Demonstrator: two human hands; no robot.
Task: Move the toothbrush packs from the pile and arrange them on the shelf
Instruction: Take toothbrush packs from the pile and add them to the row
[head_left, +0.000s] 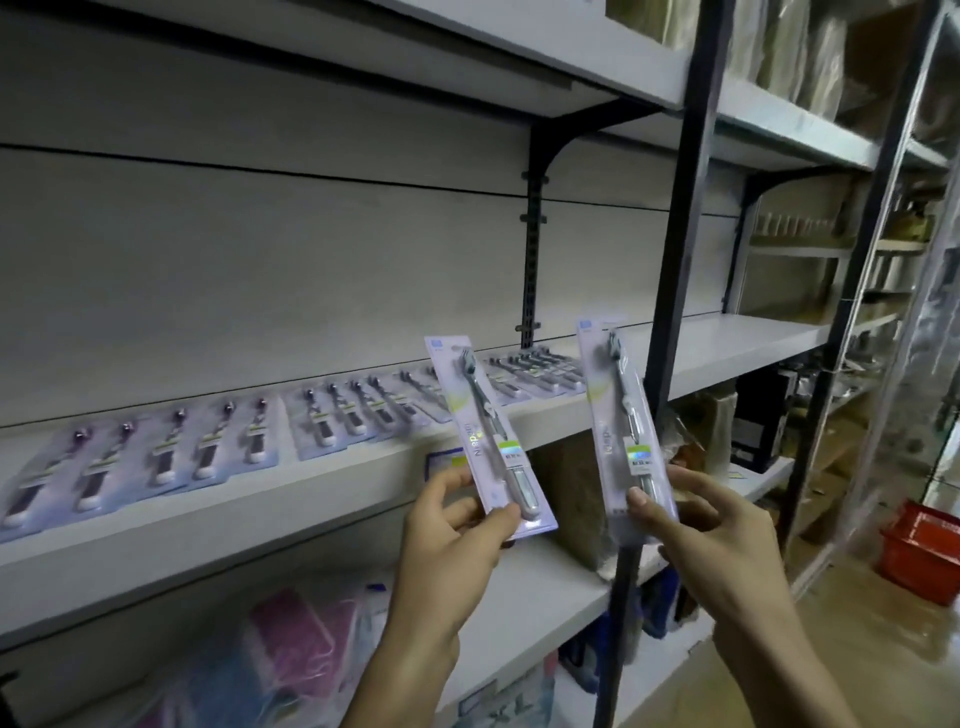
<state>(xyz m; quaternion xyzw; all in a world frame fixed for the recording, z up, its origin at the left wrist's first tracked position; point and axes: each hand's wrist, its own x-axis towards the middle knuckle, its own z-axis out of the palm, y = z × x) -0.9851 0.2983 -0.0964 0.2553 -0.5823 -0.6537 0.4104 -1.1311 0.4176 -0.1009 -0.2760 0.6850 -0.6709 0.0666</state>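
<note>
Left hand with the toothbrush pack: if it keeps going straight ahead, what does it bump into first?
Probably the shelf front edge, just ahead of the left hand; depth is hard to judge.

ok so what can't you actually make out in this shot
All from the head view:
- The pile the packs come from: not in frame.
- Print on the two held packs, left one and right one: too small and blurred to read.
- Lower end of each held pack: covered by the fingers of the left hand and right hand.
- Packs laid on the shelf: blurred, and the row's far end sits behind the left pack, so no count.
</note>
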